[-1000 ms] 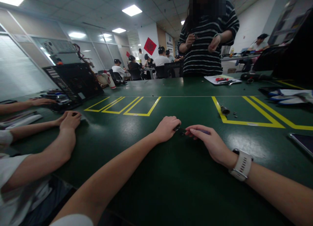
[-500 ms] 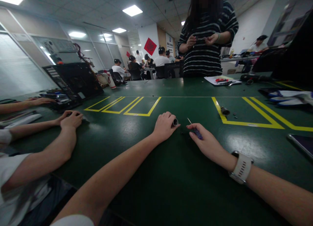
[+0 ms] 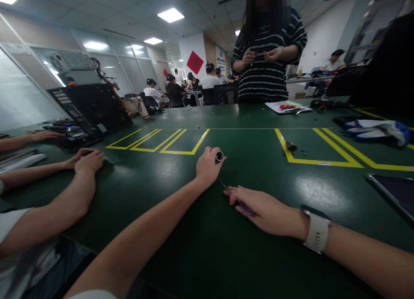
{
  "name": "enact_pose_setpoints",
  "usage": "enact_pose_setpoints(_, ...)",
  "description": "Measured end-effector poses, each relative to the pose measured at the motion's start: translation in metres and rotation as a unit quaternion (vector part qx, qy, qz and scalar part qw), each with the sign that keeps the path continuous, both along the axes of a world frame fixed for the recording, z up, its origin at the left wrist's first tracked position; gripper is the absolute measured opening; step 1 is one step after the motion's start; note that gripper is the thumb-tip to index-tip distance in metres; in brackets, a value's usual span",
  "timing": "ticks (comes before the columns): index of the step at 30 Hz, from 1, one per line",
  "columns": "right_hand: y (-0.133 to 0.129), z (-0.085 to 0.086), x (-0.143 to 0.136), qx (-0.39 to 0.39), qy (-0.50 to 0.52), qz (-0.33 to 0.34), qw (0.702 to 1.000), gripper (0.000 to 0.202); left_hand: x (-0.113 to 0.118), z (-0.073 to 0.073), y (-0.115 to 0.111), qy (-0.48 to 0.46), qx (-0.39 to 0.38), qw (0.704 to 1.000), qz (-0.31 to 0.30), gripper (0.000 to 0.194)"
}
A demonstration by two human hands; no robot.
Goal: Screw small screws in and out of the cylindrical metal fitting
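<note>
My left hand [image 3: 207,166] is closed around a small metal cylinder [image 3: 219,156], whose round open end faces me. In my right hand [image 3: 255,205], with a pale-strapped watch on the wrist, lies a screwdriver [image 3: 247,209] with a purple handle. Its thin shaft points up and left, toward the left hand, and does not touch the cylinder. A second metal cylindrical part [image 3: 291,146] rests on the yellow tape at the right, beside a few tiny dark pieces [image 3: 303,151].
At the left, another person's hands [image 3: 89,160] work on the green table [image 3: 168,178]. A phone-like device [image 3: 394,193] and blue-white gloves [image 3: 377,130] are at the right. Papers with a red-handled tool [image 3: 287,107] lie before a standing person [image 3: 263,70]. A dark computer case [image 3: 93,107] stands back left.
My right hand has moved left and nearer to me, and the screwdriver now points more leftward. My left hand has turned slightly, showing more of the cylinder's open end. The view has shifted a little.
</note>
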State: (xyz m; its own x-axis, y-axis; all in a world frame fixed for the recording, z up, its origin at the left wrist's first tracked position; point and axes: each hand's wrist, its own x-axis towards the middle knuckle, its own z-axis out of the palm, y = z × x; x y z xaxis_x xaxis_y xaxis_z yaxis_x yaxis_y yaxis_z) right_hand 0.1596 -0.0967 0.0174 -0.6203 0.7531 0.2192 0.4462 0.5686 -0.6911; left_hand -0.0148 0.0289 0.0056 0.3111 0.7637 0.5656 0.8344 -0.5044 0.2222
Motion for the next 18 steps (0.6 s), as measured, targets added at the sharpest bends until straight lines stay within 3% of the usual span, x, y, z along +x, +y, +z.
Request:
enact_pose_setpoints(7,-0.043,0.005,0.037,-0.012,-0.013,0.016,1.000,0.042,0.002,-0.001,-0.002,-0.007,-0.017,1.000,-0.003,0.022)
enact_pose_setpoints(12,-0.055,0.002,0.056,-0.019,-0.037,-0.003,0.999,0.041,0.009,0.003,-0.006,-0.093,-0.049,0.993,-0.049,0.020)
enact_pose_setpoints(15,-0.053,0.004,0.056,-0.030,0.023,-0.041,0.998,0.034,0.018,0.009,-0.014,-0.157,-0.089,0.980,-0.081,0.022)
enact_pose_setpoints(18,-0.050,0.007,0.058,-0.068,0.097,-0.122,0.985,0.025,0.028,0.018,-0.024,-0.245,-0.198,0.943,-0.104,0.024)
